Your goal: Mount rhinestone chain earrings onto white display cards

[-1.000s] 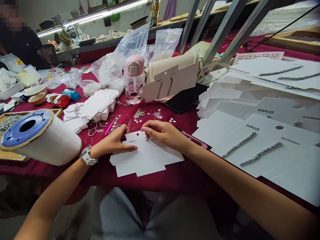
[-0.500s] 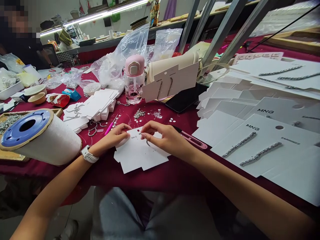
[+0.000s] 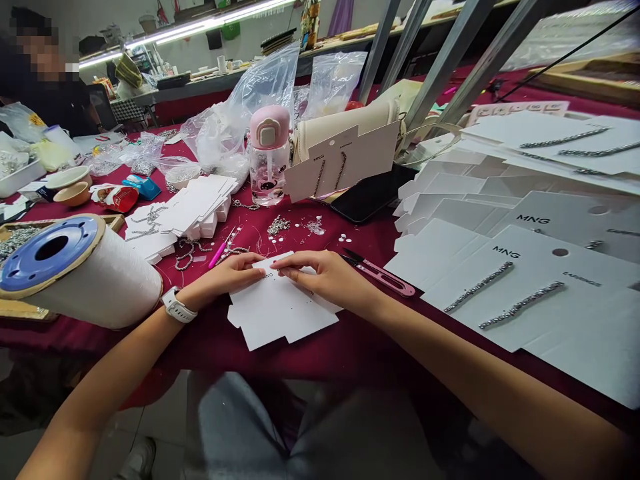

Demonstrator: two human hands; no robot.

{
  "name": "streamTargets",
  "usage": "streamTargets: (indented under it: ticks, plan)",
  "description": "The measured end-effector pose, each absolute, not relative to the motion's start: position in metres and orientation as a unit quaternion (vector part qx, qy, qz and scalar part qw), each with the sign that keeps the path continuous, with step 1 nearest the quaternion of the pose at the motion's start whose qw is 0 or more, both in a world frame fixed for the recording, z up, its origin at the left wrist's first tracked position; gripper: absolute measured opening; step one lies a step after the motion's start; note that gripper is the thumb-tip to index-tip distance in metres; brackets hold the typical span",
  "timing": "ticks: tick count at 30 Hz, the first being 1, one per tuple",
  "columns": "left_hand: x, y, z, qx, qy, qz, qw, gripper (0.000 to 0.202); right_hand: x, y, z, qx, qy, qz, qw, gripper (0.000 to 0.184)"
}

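Long white fluorescent tube lights (image 3: 185,23) run along a pale wall (image 3: 250,50) above a distant grey-topped workbench (image 3: 185,81) with a dark red cloth skirt, while slanted grey metal posts (image 3: 450,67) rise at right and pale square floor tiles (image 3: 150,427) show below.

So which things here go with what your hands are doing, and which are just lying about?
With the hands: left hand, right hand, white MNG card, pink-handled snips, MNG cards with chains.

Just lying about: pink water bottle, black phone, plastic bag.

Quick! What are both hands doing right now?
Left hand: open, lying on the white MNG earring card.
Right hand: curled on the card; can't tell if it pinches anything.
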State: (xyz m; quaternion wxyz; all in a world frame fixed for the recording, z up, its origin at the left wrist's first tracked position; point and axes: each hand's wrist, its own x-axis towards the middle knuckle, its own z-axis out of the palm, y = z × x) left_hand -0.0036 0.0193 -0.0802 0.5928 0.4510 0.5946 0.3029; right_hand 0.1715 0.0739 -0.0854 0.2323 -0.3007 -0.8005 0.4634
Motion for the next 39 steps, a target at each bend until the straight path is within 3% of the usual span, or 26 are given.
streamTargets:
  ticks: [8,29,39]
  plan:
    - [-0.002,0.017,-0.073,0.445,0.604,0.302,0.588,0.027,0.171,0.072,-0.087,-0.308,-0.818,0.431,0.223,0.010]
    - [-0.006,0.020,-0.081,0.449,0.592,0.311,0.593,0.030,0.165,0.072,-0.099,-0.288,-0.861,0.348,0.233,0.006]
    - [-0.010,0.021,-0.085,0.471,0.628,0.281,0.552,0.019,0.172,0.080,-0.098,-0.333,-0.898,0.198,0.210,0.035]
